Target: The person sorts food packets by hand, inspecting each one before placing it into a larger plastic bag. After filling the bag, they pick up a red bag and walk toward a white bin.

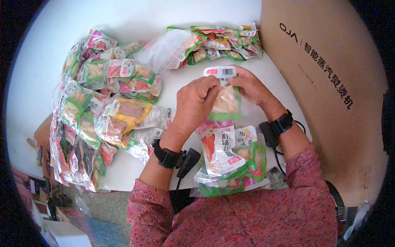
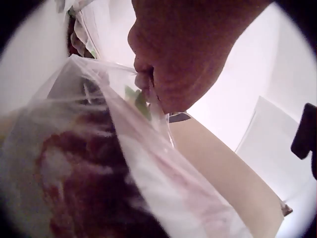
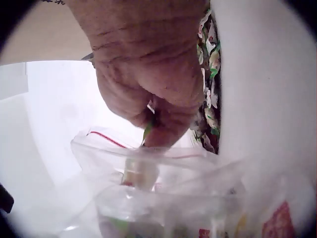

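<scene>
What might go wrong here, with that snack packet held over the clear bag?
The packet, pinched between the left hand and right hand, may slip and miss the mouth of the clear bag. That bag looks full and lies at the near edge of the table, so it might slide off. The pile of packets at the left edge overhangs and may fall.

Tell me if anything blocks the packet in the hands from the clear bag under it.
Nothing visible does. The left hand and right hand pinch the packet right above the clear bag, whose mouth shows open in the right wrist view.
</scene>
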The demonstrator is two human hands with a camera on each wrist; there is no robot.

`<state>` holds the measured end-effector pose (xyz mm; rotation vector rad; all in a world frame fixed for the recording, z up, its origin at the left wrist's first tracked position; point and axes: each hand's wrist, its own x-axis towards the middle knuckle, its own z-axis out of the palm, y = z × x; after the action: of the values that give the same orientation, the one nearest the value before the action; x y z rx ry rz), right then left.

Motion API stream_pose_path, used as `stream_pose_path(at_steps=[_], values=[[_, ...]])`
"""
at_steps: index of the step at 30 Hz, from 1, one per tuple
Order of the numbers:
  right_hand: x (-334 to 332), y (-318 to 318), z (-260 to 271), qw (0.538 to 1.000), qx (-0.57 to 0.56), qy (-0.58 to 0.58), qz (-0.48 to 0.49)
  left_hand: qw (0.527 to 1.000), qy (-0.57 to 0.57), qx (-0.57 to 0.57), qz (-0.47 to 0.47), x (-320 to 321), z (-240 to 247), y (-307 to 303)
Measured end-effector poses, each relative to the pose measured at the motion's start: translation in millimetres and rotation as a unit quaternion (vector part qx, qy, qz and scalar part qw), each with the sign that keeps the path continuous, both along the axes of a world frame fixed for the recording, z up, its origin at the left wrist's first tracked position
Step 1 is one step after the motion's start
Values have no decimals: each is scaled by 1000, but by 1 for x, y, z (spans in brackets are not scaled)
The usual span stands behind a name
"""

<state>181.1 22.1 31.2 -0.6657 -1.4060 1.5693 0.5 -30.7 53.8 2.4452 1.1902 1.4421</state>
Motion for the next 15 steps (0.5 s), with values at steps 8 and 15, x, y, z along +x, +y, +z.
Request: stream_pose_path(at_steps=[8, 15], values=[[14, -10, 3, 961, -7, -130, 245, 998, -26, -53, 11, 3, -3, 11], [22, -8, 10, 895, 19, -296, 332, 998, -60, -20, -16, 11, -3, 12]])
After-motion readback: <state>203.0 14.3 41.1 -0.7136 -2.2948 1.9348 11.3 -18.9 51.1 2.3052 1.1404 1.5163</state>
